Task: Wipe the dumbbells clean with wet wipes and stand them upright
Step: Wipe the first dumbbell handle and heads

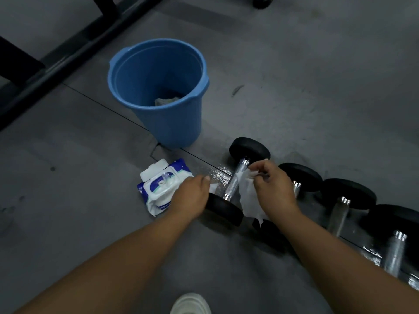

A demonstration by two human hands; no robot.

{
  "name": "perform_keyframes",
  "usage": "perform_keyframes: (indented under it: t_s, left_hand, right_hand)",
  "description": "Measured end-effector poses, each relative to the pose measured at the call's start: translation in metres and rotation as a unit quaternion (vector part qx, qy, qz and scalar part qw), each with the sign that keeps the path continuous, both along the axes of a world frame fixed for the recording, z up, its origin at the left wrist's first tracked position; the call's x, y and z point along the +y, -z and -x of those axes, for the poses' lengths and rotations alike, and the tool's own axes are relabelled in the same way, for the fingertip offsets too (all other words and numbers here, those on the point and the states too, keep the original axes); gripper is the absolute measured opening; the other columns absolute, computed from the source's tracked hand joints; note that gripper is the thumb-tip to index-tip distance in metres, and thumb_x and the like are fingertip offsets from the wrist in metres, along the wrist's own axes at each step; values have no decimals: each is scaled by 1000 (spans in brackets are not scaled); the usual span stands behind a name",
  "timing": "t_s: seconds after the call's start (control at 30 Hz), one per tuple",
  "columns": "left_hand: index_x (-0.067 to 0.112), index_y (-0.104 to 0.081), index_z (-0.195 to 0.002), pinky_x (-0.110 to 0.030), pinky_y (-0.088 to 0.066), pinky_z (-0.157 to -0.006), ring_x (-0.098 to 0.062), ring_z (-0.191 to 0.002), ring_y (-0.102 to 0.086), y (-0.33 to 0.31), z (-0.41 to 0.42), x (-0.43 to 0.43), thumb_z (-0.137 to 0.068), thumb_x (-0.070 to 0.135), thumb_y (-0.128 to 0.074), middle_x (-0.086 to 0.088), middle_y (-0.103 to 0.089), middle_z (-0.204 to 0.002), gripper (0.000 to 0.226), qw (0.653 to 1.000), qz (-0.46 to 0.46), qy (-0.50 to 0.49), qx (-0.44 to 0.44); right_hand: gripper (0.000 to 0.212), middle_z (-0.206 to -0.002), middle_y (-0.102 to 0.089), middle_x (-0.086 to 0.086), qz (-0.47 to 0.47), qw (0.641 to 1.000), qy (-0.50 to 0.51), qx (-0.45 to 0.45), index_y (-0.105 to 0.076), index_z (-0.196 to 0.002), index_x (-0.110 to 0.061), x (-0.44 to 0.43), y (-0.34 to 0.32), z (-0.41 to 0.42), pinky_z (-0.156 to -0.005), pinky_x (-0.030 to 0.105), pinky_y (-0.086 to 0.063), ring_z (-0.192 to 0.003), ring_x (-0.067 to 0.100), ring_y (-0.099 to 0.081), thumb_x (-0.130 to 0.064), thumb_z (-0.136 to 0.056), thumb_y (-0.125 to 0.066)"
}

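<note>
Wiping step: right grip (272, 189) pinches white wet wipe (248, 200) at black-headed chrome dumbbell (233, 184), lying five o'clock of blue plastic bucket (172, 123); left grip (192, 193): closure unclear. Next, likely: rub handle, upend.

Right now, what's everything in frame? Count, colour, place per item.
dumbbells: four visible, black heads with chrome handles, lying in a row on the floor, right of centre
wet wipe: one, white, against the leftmost dumbbell
wipes pack: one, blue and white, lid open, left of the dumbbells
bucket: one, blue, behind the pack
crumpled wipe: one, whitish, inside the bucket
frame bars: black, top left
floor: grey
shoe: one, white, bottom edge
left hand: between pack and leftmost dumbbell's near head; grip unclear
right hand: pinches the wet wipe
</note>
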State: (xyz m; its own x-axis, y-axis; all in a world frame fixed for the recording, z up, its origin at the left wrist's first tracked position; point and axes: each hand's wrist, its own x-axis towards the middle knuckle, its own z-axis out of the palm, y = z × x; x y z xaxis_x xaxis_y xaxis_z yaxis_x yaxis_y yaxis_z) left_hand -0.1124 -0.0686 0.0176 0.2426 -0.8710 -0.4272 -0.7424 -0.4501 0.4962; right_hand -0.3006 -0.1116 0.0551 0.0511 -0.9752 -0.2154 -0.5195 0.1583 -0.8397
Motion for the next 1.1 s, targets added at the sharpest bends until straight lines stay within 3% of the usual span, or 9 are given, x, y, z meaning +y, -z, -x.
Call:
perform_keyframes:
  t_s: [0.1,0.23,0.47,0.63,0.73,0.8,0.97,1.03,1.1]
  left_hand:
    - [12,-68,-113,-34,-48,-90,-27,-105,-61,14,-16,-14,-98,15,-45,-12,-67,-114,27,996,-32,59,-66]
    - [19,-68,-121,-34,-50,-97,-25,-110,-61,17,-15,-34,-88,-1,-55,-8,-64,-124,40,970,-156,175,-69]
    - [14,-52,-141,-38,-44,-105,-31,-126,-52,14,-9,-64,-96,4,-54,-11,-48,-144,45,927,-250,251,-120]
    - [12,-56,-135,-40,-45,-103,-30,-122,-55,16,-15,-63,-99,14,-49,-10,-54,-137,37,849,-229,424,-217]
    - [12,-50,-141,-39,-47,-101,-28,-123,-54,2,-13,-57,-90,3,-62,-5,-43,-145,53,879,-215,382,-185]
    - [12,-51,-139,-42,-50,-86,-29,-114,-58,-20,-16,-47,-89,2,-59,-3,-39,-145,51,911,-140,348,-169]
    - [9,-52,-128,-36,-44,-49,-22,-86,-60,-46,-32,5,-92,18,-62,-5,-46,-128,39,922,81,203,-319]
    - [6,-59,-116,-30,-43,-42,-20,-79,-60,-45,-41,23,-80,17,-73,-6,-52,-120,39,921,94,156,-344]
    - [7,-56,-116,-30,-37,-48,-19,-85,-58,-39,-49,35,-82,11,-63,-5,-48,-122,35,925,28,136,-353]
  right_hand:
    - [36,-96,-64,-8,-1,1000,0,-5,-65,-90,-30,3,5,-3,-64,2,-38,-81,-6,-56,2,-86,-48]
    - [36,-97,-63,-5,-11,1000,-26,10,-66,-89,-28,3,12,-4,-61,4,-38,-78,-2,-56,3,-84,-48]
    - [36,-90,-63,-6,-21,999,-37,-7,-66,-87,-27,-5,13,-9,-58,3,-37,-69,-5,-55,4,-85,-49]
    - [35,-88,-63,-7,-20,999,-38,1,-67,-88,-26,-10,14,-6,-59,4,-36,-72,-3,-54,3,-83,-48]
    - [35,-89,-63,-7,-20,999,-39,3,-67,-90,-25,-10,11,-6,-59,4,-34,-73,-1,-53,3,-83,-48]
    - [35,-87,-61,-6,-22,999,-40,0,-67,-90,-25,-9,6,-6,-56,5,-34,-70,-1,-52,3,-84,-48]
    - [35,-94,-63,-6,-21,999,-39,-18,-65,-87,-29,-6,-6,-12,-64,12,-37,-81,2,-57,1,-87,-47]
    - [35,-97,-64,-8,-17,999,-37,-17,-65,-87,-30,-5,-11,-17,-66,12,-38,-86,0,-58,1,-87,-48]
    - [35,-97,-64,-10,-10,999,-36,-17,-65,-87,-31,-3,-15,-21,-65,13,-39,-88,0,-58,0,-88,-48]
